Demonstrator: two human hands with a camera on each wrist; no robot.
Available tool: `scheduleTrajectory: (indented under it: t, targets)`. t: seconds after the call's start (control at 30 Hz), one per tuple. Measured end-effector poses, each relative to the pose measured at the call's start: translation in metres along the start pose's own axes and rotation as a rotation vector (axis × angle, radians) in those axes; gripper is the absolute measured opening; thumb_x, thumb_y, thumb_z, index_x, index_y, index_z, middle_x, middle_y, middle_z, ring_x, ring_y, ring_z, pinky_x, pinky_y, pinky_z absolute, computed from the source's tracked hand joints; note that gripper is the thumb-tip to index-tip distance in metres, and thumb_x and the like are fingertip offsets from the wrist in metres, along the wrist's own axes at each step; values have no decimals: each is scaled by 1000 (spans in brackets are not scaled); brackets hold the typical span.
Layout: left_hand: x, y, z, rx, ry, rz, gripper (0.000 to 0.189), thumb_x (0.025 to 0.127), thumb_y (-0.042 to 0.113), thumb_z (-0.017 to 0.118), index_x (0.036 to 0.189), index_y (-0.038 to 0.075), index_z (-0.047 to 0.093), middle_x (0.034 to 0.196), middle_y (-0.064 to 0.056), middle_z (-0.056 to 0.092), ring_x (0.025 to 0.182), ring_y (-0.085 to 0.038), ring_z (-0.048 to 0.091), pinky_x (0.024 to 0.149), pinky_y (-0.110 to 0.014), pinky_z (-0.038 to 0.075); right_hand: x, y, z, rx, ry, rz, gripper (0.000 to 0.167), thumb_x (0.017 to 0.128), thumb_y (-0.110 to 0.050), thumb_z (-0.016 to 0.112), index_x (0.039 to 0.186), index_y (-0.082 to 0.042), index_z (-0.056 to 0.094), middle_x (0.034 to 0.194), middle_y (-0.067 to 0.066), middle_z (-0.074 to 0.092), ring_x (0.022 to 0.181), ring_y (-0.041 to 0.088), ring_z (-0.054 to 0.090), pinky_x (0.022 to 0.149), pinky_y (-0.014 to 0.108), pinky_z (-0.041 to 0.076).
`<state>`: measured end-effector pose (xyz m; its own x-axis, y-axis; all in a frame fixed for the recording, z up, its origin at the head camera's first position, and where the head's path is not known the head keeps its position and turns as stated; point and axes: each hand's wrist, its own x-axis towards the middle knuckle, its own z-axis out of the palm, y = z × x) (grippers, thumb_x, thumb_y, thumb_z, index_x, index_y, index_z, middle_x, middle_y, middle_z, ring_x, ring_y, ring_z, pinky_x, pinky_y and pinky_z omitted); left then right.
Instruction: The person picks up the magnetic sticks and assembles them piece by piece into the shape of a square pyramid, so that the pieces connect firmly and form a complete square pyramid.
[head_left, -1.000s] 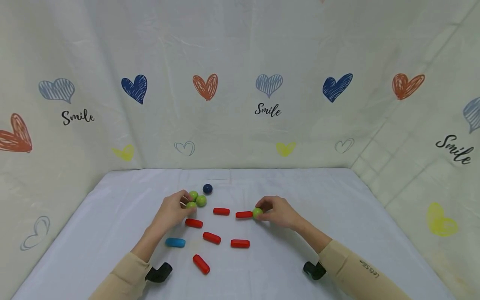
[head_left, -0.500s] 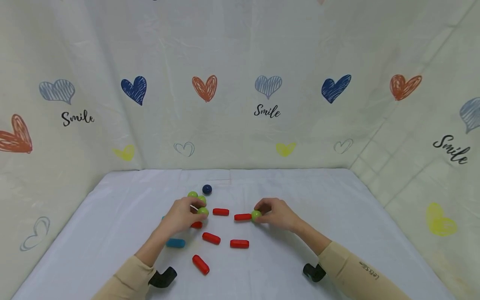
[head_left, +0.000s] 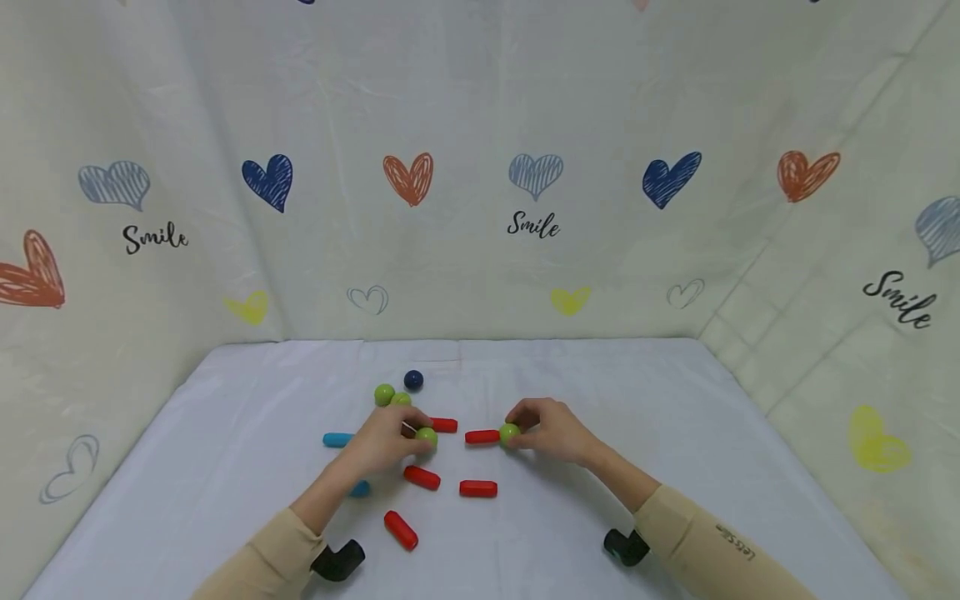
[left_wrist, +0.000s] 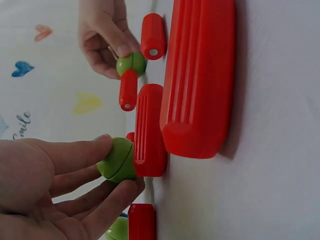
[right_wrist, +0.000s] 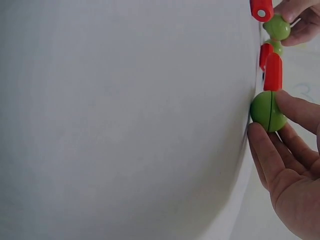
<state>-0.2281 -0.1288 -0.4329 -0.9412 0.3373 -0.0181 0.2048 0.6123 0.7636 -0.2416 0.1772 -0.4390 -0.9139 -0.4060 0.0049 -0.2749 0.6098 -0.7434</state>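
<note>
My left hand pinches a green ball between thumb and fingers, left of the middle of the table. A thin seam runs round that ball in the left wrist view. Further right, my right hand pinches a second green ball. One end of a red ribbed stick meets this ball and points left toward my left hand. Its free end shows a small pale metal dot in the left wrist view. Another red stick lies just behind the left hand's ball, partly covered by the fingers.
Two more green balls and a dark blue ball sit at the back left. Nearer lie red sticks. Blue sticks are partly hidden by the left arm. A printed cloth hangs behind the table.
My left hand has carried its green ball rightward and slightly nearer, away from the other green balls. The right hand, with its ball and red stick, has shifted only slightly.
</note>
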Motion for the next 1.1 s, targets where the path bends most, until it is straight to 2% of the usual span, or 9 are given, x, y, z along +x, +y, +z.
scheduleTrajectory:
  t: [0.33,0.53,0.87,1.1]
  targets:
    - [6,2,14,5,-36,12,25,89,13,81,114,9,74,105,0,68,96,-21,63,78,-33,58,-1,-1,4,1,-6,7,23,88,-12,81,109,-9,71,96,-3,69,90,17,63,72,32,55]
    - [9,7,17,16,-46,61,26,90,13,80,116,8,74,103,2,68,96,-21,61,82,-35,57,0,-3,6,10,-12,2,23,88,-13,82,109,-9,71,96,-3,69,90,17,63,74,31,54]
    - [14,8,22,26,-60,52,26,92,16,79,116,10,73,97,5,67,90,-18,60,81,-34,56,0,-5,7,10,-27,-11,24,88,-15,82,108,-8,71,95,-3,69,89,16,63,70,29,54]
    - [14,9,23,24,-70,72,27,92,14,79,117,7,73,97,4,67,90,-18,60,80,-32,56,4,-10,6,-24,-38,-29,21,91,-23,80,105,-11,71,95,-6,67,92,16,62,75,31,52]
